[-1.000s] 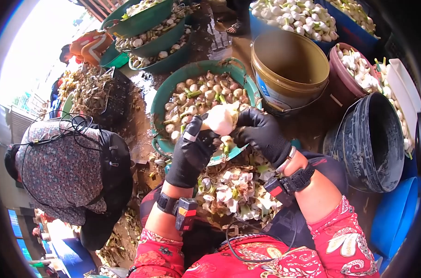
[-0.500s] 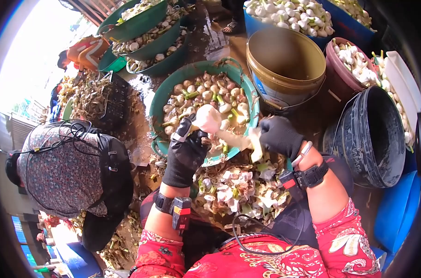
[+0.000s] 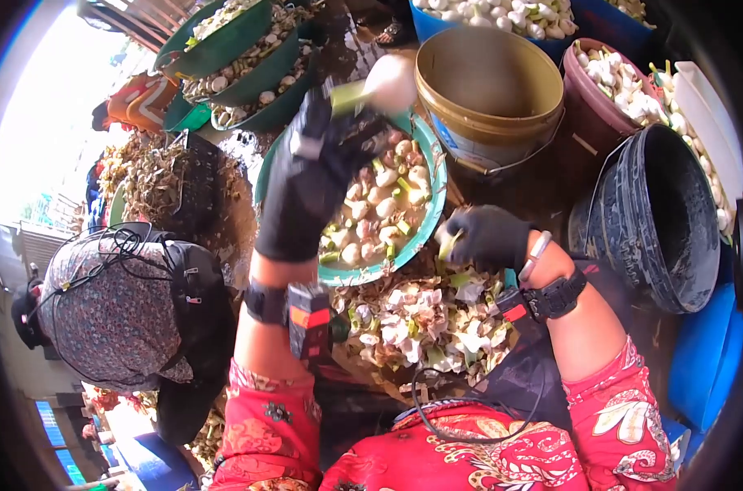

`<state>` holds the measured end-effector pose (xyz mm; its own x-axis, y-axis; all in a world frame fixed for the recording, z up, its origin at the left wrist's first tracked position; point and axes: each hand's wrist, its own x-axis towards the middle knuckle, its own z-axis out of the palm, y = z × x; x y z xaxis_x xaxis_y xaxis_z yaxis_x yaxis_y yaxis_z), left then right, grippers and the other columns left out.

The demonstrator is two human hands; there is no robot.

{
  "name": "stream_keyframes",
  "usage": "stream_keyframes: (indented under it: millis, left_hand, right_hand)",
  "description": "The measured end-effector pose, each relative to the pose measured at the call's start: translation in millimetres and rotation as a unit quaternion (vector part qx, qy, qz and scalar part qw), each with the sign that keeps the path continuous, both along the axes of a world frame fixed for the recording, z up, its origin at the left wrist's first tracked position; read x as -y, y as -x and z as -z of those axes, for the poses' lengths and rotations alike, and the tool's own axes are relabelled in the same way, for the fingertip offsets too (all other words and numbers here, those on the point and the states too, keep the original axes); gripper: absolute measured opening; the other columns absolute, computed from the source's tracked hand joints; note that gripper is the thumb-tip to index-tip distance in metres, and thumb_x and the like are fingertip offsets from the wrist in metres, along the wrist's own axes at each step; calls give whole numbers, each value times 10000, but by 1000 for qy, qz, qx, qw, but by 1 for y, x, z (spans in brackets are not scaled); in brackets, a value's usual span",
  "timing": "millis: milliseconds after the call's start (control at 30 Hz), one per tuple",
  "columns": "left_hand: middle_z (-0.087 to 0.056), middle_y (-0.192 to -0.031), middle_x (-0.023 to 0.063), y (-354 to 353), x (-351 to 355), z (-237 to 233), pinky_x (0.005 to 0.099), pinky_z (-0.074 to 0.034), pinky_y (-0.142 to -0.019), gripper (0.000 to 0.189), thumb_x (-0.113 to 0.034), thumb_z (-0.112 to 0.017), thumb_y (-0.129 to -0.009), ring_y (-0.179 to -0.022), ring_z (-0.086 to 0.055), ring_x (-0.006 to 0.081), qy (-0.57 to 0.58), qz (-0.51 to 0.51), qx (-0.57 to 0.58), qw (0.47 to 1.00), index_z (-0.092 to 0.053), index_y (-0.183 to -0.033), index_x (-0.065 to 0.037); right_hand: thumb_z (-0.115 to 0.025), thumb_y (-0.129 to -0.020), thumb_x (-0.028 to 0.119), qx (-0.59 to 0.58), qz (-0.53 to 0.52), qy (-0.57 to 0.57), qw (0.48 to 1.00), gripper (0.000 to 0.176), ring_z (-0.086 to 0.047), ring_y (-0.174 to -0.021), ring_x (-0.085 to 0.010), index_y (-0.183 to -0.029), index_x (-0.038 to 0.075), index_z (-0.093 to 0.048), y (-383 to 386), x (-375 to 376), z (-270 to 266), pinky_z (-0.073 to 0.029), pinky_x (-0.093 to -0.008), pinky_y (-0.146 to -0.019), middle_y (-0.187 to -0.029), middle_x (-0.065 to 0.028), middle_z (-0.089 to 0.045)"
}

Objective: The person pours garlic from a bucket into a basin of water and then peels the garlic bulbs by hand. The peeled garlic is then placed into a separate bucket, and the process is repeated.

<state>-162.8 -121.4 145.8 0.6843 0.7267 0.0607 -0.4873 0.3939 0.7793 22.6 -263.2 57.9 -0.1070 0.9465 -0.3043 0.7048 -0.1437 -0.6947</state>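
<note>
My left hand [image 3: 306,180], in a black glove, is raised over the green tub [image 3: 439,172] and closed by the stem of a garlic bulb [image 3: 390,84]. The bulb is blurred, its pale head pointing toward the gold bucket. Lower down, my gloved right hand [image 3: 487,237] is closed, with a small pale-green strip of garlic skin [image 3: 447,243] showing at its fingertips. Garlic bulbs [image 3: 383,200] with cut stems sit in the tub, partly hidden behind my left hand. Below both hands lies a heap of peeled skins [image 3: 424,327].
A gold bucket [image 3: 490,78] stands beyond the tub. To the right are a black bucket [image 3: 649,221], a pink bucket [image 3: 612,98] of white garlic and blue containers [image 3: 709,360]. Green basins [image 3: 249,61] are stacked far left. Another person [image 3: 114,307] bends at left.
My left hand has risen forward with the garlic bulb, away from my right hand. The long peel between the hands has come off the bulb. My right hand has lowered slightly toward me.
</note>
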Motion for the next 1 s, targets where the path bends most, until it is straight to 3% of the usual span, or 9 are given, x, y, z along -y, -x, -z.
stream_keyframes:
  millis: [100, 200, 267, 333, 433, 667, 733, 800, 1000]
  left_hand:
    - [-585, -1160, 134, -15, -29, 15, 355, -493, -860, 345, -239, -547, -913, -1039, -584, 210, -231, 3, -136, 963, -553, -1184, -24]
    - [-652, -1030, 91, 13, -44, 127, 311, -513, -782, 261, -174, -648, -839, -917, -617, 144, -374, -9, -462, 804, -649, -1039, -6]
    - [-673, -891, 179, 28, -32, 199, 340, -495, -774, 344, -318, -684, -801, -837, -659, 242, -450, 58, -634, 626, -679, -981, -25]
    - [-634, -944, 245, 27, -11, 216, 444, -474, -820, 374, -354, -600, -797, -894, -612, 385, -432, 112, -670, 593, -659, -1032, -69]
    - [-606, -1094, 229, 23, -5, 254, 419, -439, -908, 647, -317, -616, -751, -1040, -574, 375, -353, 174, -716, 576, -426, -1342, -134]
    - [-645, -1015, 205, 53, -29, 294, 389, -488, -806, 434, -142, -591, -730, -917, -634, 327, -269, 25, -662, 699, -603, -1161, -87]
    - [-669, -947, 166, 57, -34, 245, 333, -492, -748, 427, -40, -557, -743, -825, -646, 242, -235, 33, -588, 774, -593, -1167, -63]
    - [-648, -868, 65, 52, -25, 185, 242, -466, -703, 421, 42, -560, -751, -762, -575, 104, -197, 20, -499, 844, -580, -1169, -9]
    - [-613, -1019, 92, 54, 32, 60, 279, -498, -814, 478, 55, -598, -760, -910, -592, 157, -70, -35, -321, 944, -524, -1230, 9]
  right_hand:
    - [-666, -722, 300, 86, -112, 11, 990, 319, -619, -663, -333, -907, 40, -671, -4, 0, 13, -488, -392, -652, -809, -182, -647]
    - [-646, -736, 300, 104, 29, 51, 993, 283, -611, -671, -330, -836, 36, -663, -6, -5, -28, -469, -398, -645, -772, -185, -630]
    - [-619, -737, 270, 88, 59, 3, 994, 253, -605, -666, -327, -786, 24, -640, -10, -5, -24, -457, -407, -633, -718, -191, -606]
    - [-605, -718, 237, 16, 106, -94, 990, 240, -605, -670, -326, -831, 27, -637, -9, -3, -18, -461, -406, -643, -705, -187, -598]
    - [-599, -711, 206, 38, 146, -138, 979, 291, -609, -721, -319, -936, 22, -626, -5, -4, -14, -468, -391, -676, -771, -187, -609]
    - [-618, -724, 207, 14, 167, -146, 975, 289, -616, -766, -339, -940, 16, -628, -4, -12, -18, -479, -402, -715, -821, -206, -617]
    - [-597, -737, 221, -1, 168, -147, 975, 274, -616, -783, -367, -926, 25, -630, 0, -14, -21, -482, -433, -734, -818, -227, -619]
    - [-672, -732, 159, -103, 162, -88, 977, 377, -594, -667, -141, -1087, 48, -614, 8, -15, -9, -473, -301, -640, -791, -81, -640]
    - [-749, -715, 75, -361, 114, -7, 925, 811, -564, -819, -81, -1398, 50, -312, 52, -21, 6, -483, -242, -753, -1032, -72, -599]
